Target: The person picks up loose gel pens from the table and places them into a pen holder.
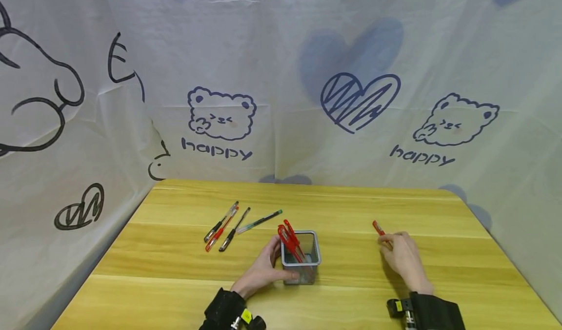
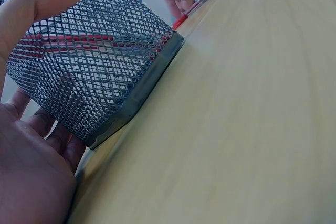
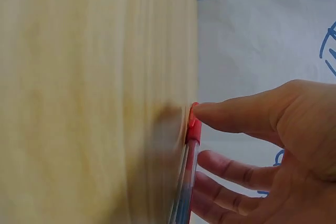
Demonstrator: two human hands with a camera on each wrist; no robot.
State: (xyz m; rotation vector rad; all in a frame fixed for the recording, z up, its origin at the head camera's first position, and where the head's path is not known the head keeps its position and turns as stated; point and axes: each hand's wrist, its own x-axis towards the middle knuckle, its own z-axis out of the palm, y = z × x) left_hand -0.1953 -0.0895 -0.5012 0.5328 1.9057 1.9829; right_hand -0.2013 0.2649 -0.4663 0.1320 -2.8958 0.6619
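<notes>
My left hand (image 1: 263, 269) holds the square mesh pen holder (image 1: 317, 252), thumb on the near side and fingers around its left side. The holder stands upright on the table, with red-capped pens (image 1: 290, 242) leaning inside. In the left wrist view the thumb (image 2: 37, 3) lies across the dark mesh (image 2: 115, 51). Farther right, my right hand (image 1: 404, 257) grips a red pen (image 1: 378, 228) low at the tabletop. In the right wrist view its thumb (image 3: 226, 116) touches the red end of the clear-barrelled pen (image 3: 193, 132), other fingers alongside the barrel.
Left of the holder lie several loose pens: a red pen (image 1: 221, 230), black pens (image 1: 228, 239) and a green-tipped one (image 1: 259, 221). The wooden table (image 1: 175, 291) ends at a white curtain (image 1: 281, 51) with drawings on it.
</notes>
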